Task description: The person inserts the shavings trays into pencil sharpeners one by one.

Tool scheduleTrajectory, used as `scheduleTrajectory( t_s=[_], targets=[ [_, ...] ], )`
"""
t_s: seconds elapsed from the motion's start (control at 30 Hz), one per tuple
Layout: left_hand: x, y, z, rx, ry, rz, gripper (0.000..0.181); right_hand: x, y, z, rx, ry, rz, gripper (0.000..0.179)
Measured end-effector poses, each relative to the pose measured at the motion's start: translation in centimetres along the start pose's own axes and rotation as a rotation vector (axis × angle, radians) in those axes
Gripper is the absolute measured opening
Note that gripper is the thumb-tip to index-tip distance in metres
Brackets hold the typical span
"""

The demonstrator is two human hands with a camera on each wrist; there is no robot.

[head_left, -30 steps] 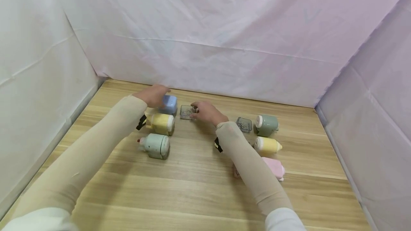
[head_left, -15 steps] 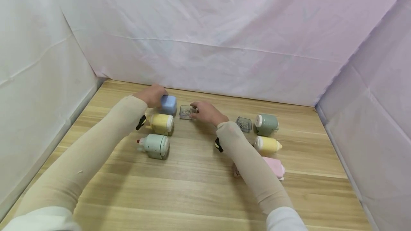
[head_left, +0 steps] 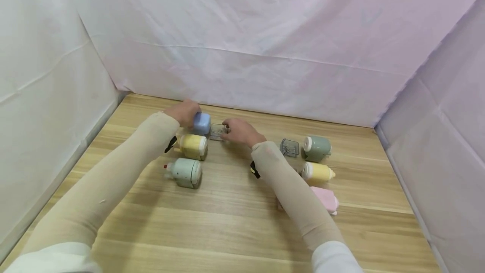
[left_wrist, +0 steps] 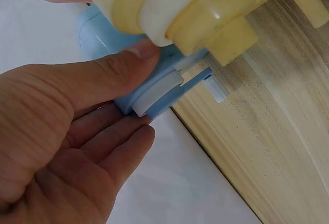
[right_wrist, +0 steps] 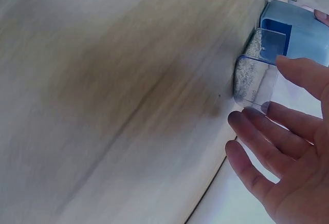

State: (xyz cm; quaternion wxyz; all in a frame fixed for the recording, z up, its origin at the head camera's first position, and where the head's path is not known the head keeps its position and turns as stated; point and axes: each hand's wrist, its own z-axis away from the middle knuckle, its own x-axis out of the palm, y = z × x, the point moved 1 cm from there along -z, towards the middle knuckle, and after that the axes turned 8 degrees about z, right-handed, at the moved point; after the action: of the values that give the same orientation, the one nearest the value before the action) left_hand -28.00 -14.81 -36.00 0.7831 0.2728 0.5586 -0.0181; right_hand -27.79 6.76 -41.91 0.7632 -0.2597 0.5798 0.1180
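A blue crank pencil sharpener (head_left: 202, 124) lies on its side at the back left of the table. My left hand (head_left: 185, 113) holds it at the crank end, thumb on one side and fingers on the other in the left wrist view. Facing the slot in its body (right_wrist: 303, 29) is a clear shavings drawer (right_wrist: 249, 82) with grey shavings inside. My right hand (head_left: 241, 132) pinches that drawer between thumb and fingertips at its right end. The drawer's near end is at the opening; how deep it sits cannot be told.
A yellow sharpener (head_left: 193, 146) and a pale green one (head_left: 185, 172) lie in front of the blue one. On the right are a dark green sharpener (head_left: 317, 148), a yellow one (head_left: 317, 172), a pink one (head_left: 326, 200) and another clear drawer (head_left: 289, 148). White cloth walls stand around.
My right hand has shifted slightly left with the drawer, narrowing the gap to the blue sharpener. My left hand stays on the sharpener, its fingers a little closer over it.
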Motion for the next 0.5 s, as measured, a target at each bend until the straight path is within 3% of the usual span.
scheduleTrajectory(
  t_s=[0.5],
  targets=[
    [-0.2,0.8,0.1,-0.021,-0.023,-0.027,0.035,0.7,-1.3,-1.5,-0.015,0.044,-0.113,0.058]
  ],
)
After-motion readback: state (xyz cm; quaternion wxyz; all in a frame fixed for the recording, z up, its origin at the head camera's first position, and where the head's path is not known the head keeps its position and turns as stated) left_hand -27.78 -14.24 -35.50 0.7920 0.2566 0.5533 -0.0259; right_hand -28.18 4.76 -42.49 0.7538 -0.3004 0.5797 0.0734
